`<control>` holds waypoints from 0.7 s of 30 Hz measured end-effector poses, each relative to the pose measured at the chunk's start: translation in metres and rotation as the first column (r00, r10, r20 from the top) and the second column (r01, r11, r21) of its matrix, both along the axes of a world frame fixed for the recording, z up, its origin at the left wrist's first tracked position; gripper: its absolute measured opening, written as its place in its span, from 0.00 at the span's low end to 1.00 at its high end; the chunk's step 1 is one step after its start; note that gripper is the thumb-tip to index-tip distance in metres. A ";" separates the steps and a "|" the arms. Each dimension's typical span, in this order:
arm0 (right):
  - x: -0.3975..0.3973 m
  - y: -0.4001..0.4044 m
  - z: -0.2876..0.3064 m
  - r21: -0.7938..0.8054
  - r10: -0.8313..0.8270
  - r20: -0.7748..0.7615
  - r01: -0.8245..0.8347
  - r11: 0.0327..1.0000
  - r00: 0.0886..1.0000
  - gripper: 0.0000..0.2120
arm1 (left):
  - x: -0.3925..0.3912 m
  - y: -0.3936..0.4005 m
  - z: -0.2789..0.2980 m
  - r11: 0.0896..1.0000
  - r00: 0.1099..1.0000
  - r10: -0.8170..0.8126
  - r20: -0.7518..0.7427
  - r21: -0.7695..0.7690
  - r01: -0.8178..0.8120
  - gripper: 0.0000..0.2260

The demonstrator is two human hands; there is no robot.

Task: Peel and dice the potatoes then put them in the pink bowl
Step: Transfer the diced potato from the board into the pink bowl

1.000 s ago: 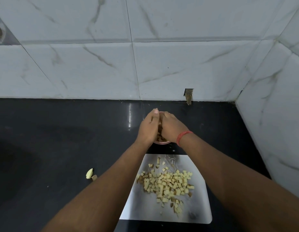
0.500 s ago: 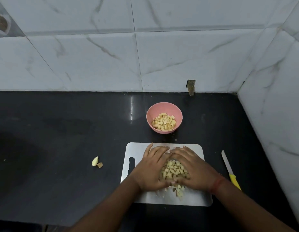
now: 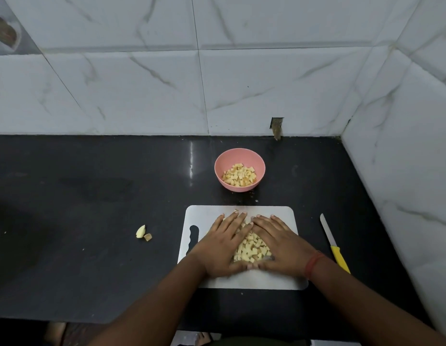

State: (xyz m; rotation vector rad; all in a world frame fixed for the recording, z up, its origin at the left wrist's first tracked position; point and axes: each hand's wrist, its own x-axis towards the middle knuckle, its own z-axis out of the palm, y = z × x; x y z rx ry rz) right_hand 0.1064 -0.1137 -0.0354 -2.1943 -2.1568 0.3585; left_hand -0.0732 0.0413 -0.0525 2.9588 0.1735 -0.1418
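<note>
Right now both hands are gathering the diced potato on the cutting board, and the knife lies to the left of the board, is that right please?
Not quite: the head view shows the knife lying to the right of the cutting board, not the left. Both the left hand and right hand are gathering the diced potato.

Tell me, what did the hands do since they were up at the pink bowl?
Both hands came back from the pink bowl to the cutting board. The left hand and right hand now cup the diced potato pile, pushing it together. The bowl, the knife and two scraps stayed put.
</note>
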 end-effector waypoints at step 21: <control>-0.015 0.024 -0.023 0.314 -0.131 0.017 0.119 0.942 0.991 0.15 | 0.009 -0.011 -0.016 0.968 0.926 0.250 0.282 -0.097 -0.232 0.14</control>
